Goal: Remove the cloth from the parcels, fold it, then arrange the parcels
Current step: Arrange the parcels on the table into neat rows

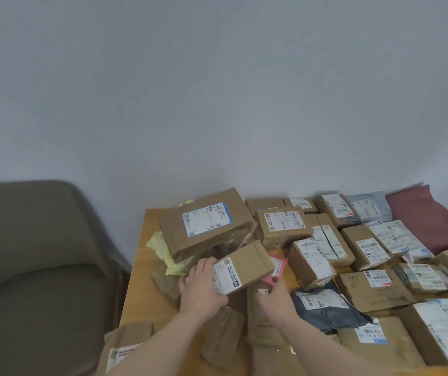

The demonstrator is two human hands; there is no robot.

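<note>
Brown cardboard parcel with a white label (241,267) gripped by my left hand (199,289) above the wooden bench (136,283), right hand (274,297) reaching beside it, fingers loosely curled near a pink mailer (275,263), more parcels crowding right, no cloth I can see.

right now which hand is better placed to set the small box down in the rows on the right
Left, probably. The left hand already grips the small box at its labelled end, while the right hand sits just below it, seemingly holding nothing. The right could steady it; the rows lie on that side.
</note>
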